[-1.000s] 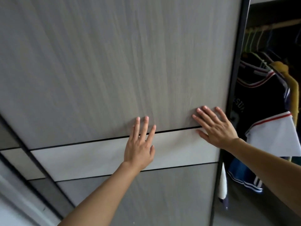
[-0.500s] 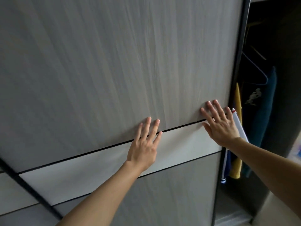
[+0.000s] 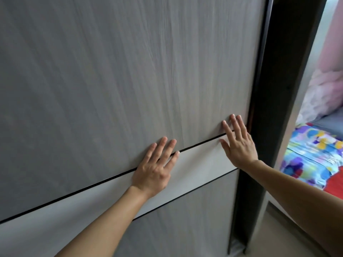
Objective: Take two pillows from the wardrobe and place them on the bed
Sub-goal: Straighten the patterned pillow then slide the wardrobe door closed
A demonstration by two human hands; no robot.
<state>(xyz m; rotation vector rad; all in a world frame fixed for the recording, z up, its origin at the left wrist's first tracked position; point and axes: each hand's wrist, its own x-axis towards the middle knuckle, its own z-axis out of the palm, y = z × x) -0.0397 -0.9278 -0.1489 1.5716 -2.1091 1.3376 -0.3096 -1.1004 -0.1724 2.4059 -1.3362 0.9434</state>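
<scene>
head | left hand (image 3: pixel 151 172), right hand (image 3: pixel 239 147) flat on wardrobe door (image 3: pixel 120 71) | bed (image 3: pixel 313 160) right

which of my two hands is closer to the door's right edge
The right hand: its fingers nearly reach the sliding door's dark edge, while the left hand presses flat further in.

door (image 3: pixel 111 71): grey woodgrain, pale band | bedding (image 3: pixel 313 156): multicoloured floral

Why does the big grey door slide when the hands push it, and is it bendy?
The door looks like a stiff flat panel, so it probably won't bend. Both the left hand and right hand press flat on it, so it likely slides sideways and feels fairly heavy.
</scene>
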